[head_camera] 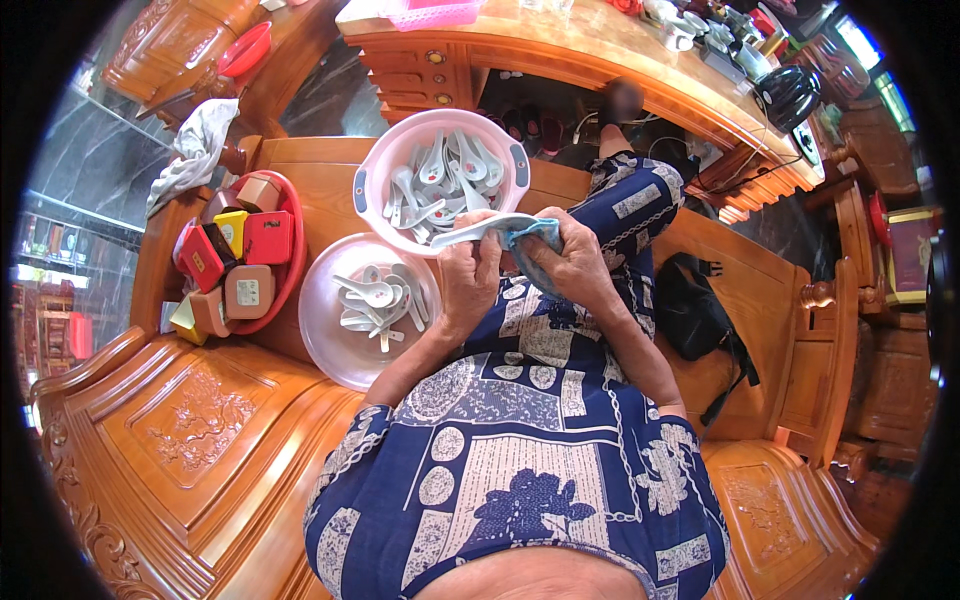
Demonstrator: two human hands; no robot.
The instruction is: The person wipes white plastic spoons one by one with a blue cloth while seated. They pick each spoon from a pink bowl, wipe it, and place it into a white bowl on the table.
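My left hand (471,271) grips a white ceramic soup spoon (480,227) by its handle, with the handle's end pointing left. A blue cloth (541,262) is bunched in my right hand (574,259) and wraps the spoon's bowl end. Just beyond my hands stands a pink plastic basin (367,154) with grey handles, heaped with ceramic spoons (442,176), some bearing red flower prints. Left of my left forearm, a pale, pearly basin (322,330) holds a smaller pile of similar spoons (379,296).
On the wooden bench (307,157), a red tub (289,292) holds several boxes and tins. A grey cloth (199,142) drapes over the left armrest. At right lies a black bag (690,307). Ahead, a long table (585,37) carries a black electric kettle (787,94) and crockery.
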